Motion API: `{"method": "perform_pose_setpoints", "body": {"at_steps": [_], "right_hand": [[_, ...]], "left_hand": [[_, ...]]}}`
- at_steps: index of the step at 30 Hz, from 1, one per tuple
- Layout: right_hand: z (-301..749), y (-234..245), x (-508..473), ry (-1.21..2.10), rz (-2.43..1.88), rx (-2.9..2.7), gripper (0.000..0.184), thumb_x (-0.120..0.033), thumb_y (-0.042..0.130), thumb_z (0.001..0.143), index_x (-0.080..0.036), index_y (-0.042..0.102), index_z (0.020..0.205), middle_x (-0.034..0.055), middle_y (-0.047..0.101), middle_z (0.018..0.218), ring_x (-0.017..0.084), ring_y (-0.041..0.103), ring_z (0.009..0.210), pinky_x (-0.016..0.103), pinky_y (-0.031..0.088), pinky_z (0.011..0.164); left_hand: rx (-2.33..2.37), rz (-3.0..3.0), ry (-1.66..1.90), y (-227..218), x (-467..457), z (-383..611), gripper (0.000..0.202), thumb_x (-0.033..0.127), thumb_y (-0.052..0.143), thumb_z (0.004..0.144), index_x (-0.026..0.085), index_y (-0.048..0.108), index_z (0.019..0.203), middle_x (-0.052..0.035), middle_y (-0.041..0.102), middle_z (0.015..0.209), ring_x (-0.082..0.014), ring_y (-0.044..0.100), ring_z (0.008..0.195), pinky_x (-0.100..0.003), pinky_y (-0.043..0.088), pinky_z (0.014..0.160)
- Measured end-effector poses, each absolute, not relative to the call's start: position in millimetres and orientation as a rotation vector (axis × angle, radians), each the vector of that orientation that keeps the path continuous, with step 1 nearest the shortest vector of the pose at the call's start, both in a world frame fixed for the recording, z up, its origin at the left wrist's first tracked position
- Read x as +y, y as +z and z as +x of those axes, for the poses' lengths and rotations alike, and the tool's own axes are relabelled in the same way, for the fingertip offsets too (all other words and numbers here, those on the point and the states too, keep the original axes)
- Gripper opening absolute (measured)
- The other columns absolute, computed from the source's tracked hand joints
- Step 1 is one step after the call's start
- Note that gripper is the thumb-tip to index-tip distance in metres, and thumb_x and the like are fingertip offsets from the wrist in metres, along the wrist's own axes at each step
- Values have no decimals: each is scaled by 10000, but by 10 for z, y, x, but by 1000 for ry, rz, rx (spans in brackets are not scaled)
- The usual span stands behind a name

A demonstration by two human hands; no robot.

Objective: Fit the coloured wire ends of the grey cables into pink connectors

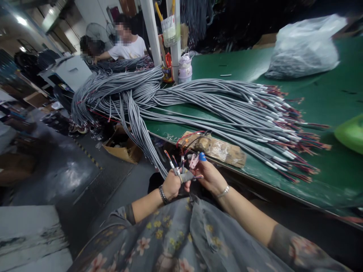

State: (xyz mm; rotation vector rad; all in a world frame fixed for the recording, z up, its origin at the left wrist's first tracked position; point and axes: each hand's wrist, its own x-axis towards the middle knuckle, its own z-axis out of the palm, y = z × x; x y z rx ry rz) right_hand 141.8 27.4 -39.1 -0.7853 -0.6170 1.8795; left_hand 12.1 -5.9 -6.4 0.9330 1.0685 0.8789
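My left hand [171, 184] is closed around the end of a grey cable [185, 176], with thin coloured wires [170, 158] sticking up from its fist. My right hand [208, 175] is closed too, pinching those wire ends; a blue cap [202, 156] covers one fingertip. Both hands hover just off the near edge of the green table [326, 102], over my lap. A big bundle of grey cables [215, 105] with red-and-white stripped ends lies across the table and hangs off its left side.
A taped brown pad [218, 149] lies at the table edge. A clear plastic bag [304, 47] sits at the back right, a green object [351, 133] at the right edge. A white post [176, 37] and jar [185, 68] stand behind. Two people sit far left; a cardboard box [121, 149] is on the floor.
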Motion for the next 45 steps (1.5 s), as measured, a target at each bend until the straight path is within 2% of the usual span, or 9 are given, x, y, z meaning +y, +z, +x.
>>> {"method": "perform_pose_setpoints", "body": {"at_steps": [9,17,23,28,36,41,45], "right_hand": [[1414,-262,234,1888,-789,-488,387,-605,648,720,-219,631,689,-11,605,617,114,504,508,247,417,490],[1484,-298,236,1911,-816,-537,376,-601,624,747,-227,650,714,16,632,653,130,535,549,251,450,504],[1476,-218,238,1920,-826,-562,325,-536,681,724,-211,671,743,-3,619,644,102,498,520,226,423,480],[1461,-185,227,1801,-805,-685,332,-509,694,725,-191,625,656,-12,585,613,91,445,519,221,380,472],[1486,-180,228,1840,-881,-627,286,-475,731,685,-197,665,702,-11,610,602,109,492,521,245,407,512],[1469,-258,239,1778,-864,-670,371,-590,628,735,-223,677,757,11,648,652,137,533,570,264,419,534],[1419,-303,261,1754,-858,-803,467,-675,583,717,-219,676,756,16,646,647,142,530,551,282,435,554]], "left_hand": [[1103,906,867,-17,-97,98,481,587,717,562,168,484,515,41,473,390,-63,403,310,-205,322,356],[1056,1033,745,51,-191,-6,496,602,708,601,161,510,490,12,502,425,-88,474,375,-221,394,419],[1080,1019,870,60,-222,-2,475,577,710,631,157,530,499,12,516,436,-86,479,384,-216,399,428],[1119,985,961,4,-203,59,473,566,695,662,156,524,498,18,510,435,-78,469,370,-204,376,405],[1158,932,1031,-116,-156,115,454,548,699,666,155,518,528,23,514,444,-69,461,373,-191,371,397],[1150,909,1076,-91,-142,147,438,543,702,657,156,530,545,29,510,438,-65,447,357,-190,364,380],[1146,915,1072,-68,-132,183,444,548,696,645,159,520,527,25,519,441,-68,455,359,-193,372,380]]}}
